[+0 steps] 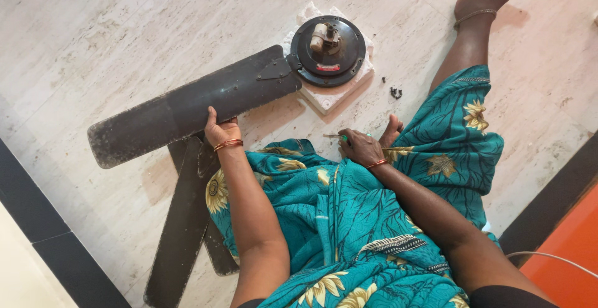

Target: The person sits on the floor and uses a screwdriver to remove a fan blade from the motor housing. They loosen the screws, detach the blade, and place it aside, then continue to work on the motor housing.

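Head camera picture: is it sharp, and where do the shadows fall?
Head view: sharp throughout, soft even light; a faint shadow lies under the fan blade by the left hand; mild glare on the floor; edges bend slightly.

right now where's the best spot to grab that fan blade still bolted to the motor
Probably the fan blade at mid-length, across its long near edge from the person's side, where the left hand rests. It lies flat and wide; its root is fixed to the motor housing.

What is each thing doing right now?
Left hand: gripping the attached fan blade's edge.
Right hand: closed around a screwdriver.
Fan blade: fixed to the motor.
Fan motor: lying on a white block.
Loose blades: flat on floor.
Screws: loose on floor.
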